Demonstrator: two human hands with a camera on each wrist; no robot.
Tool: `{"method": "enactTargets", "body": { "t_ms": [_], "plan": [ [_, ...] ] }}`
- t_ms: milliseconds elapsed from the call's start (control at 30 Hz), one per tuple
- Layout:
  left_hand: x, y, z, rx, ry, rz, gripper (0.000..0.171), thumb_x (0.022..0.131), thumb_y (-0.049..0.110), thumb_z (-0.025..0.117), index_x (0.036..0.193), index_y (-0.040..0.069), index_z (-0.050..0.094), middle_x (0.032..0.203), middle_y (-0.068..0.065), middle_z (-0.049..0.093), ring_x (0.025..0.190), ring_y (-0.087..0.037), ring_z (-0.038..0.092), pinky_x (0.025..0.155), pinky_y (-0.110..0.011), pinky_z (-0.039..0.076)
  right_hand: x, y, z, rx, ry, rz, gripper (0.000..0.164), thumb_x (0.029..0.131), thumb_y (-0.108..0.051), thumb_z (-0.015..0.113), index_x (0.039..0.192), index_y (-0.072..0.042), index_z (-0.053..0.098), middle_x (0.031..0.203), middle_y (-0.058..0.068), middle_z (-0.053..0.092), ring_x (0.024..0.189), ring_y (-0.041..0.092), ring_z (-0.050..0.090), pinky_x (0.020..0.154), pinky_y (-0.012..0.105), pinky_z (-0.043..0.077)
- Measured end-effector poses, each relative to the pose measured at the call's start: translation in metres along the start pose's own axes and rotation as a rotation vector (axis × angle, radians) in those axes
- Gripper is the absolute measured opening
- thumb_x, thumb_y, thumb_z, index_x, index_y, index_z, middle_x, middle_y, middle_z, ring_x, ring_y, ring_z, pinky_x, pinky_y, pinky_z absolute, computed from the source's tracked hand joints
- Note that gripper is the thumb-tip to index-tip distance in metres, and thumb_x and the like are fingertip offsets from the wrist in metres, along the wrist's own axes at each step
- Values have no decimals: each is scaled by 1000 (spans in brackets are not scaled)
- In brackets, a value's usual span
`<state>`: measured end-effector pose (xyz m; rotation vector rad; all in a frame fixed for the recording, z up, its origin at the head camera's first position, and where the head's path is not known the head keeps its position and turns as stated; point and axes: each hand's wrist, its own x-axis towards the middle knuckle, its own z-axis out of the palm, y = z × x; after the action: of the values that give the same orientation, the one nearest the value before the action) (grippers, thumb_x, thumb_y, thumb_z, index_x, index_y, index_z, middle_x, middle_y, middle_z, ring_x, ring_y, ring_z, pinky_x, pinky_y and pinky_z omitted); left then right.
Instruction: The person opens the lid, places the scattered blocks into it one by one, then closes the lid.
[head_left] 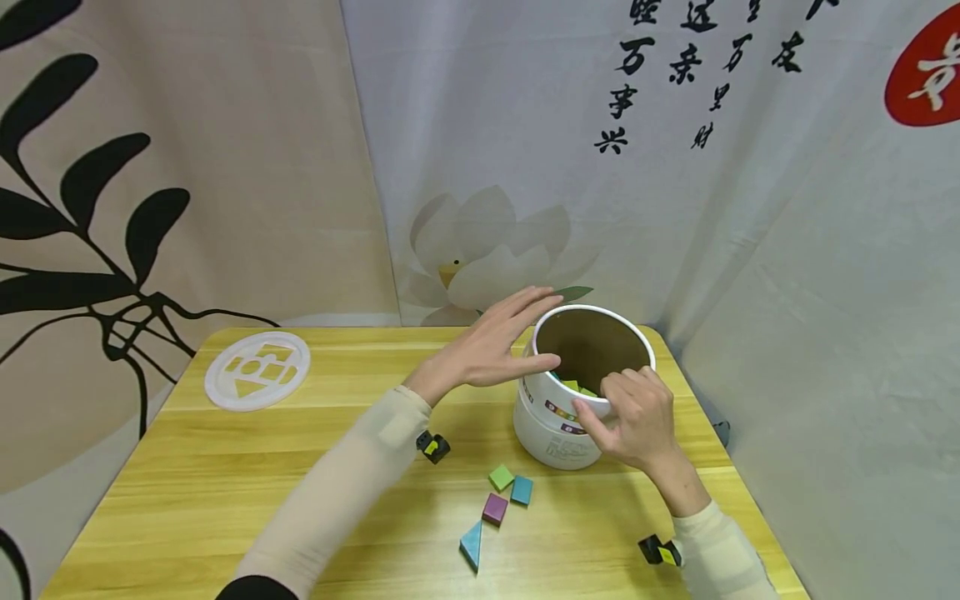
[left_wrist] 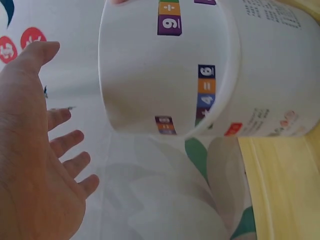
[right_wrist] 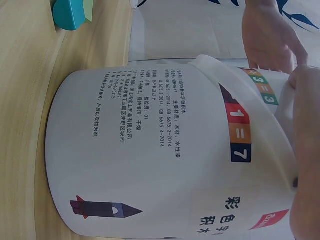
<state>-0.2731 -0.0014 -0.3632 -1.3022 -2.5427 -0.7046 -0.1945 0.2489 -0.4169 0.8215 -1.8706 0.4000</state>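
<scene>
A white bucket printed with colored number sums stands at the table's right rear, its top uncovered. A few yellow and green blocks show at the bottom inside. My right hand grips the near right rim, fingers curled over it and thumb on the outer wall. My left hand is held at the left of the rim, fingers extended and thumb spread. In the left wrist view, a gap separates that hand from the bucket. Printed text and a rocket cover the bucket side in the right wrist view.
In front of the bucket lie a green block, a blue block, a purple block and a blue triangular block. A round white lid with shaped cutouts lies at the table's left rear. Printed curtains hang behind the table.
</scene>
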Motion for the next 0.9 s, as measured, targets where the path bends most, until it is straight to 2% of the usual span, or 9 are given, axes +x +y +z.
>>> {"method": "enactTargets", "body": {
  "t_ms": [167, 433, 667, 900],
  "plan": [
    [-24, -7, -6, -16, 39, -11, 84, 96, 63, 57, 165, 25, 28, 168, 7, 21, 152, -11, 7, 120, -54, 25, 0, 1, 0, 5, 5, 3, 47, 84, -40, 64, 55, -12, 40, 51, -10, 29, 47, 10, 25, 46, 31, 19],
    [-70, -14, -7, -52, 45, -51, 83, 97, 65, 54, 165, 24, 29, 167, 3, 23, 152, -18, 10, 118, -57, 27, -1, 0, 0, 4, 4, 13, 47, 82, -39, 65, 54, -12, 39, 51, -9, 27, 47, 10, 24, 46, 32, 20],
    [-114, -14, 8, -17, 33, -74, 79, 99, 61, 54, 163, 19, 35, 164, -2, 31, 149, -27, 25, 116, -58, 29, -1, 0, 1, 3, 5, 14, 47, 82, -39, 65, 54, -12, 39, 51, -9, 28, 47, 11, 25, 46, 32, 20],
    [-150, -2, 26, 1, 8, -138, 80, 99, 62, 54, 162, 17, 38, 162, -3, 36, 149, -26, 24, 115, -59, 30, 0, -1, 1, -1, 10, 9, 48, 83, -40, 64, 54, -13, 38, 51, -8, 28, 47, 11, 24, 45, 32, 19]
  ]
}}
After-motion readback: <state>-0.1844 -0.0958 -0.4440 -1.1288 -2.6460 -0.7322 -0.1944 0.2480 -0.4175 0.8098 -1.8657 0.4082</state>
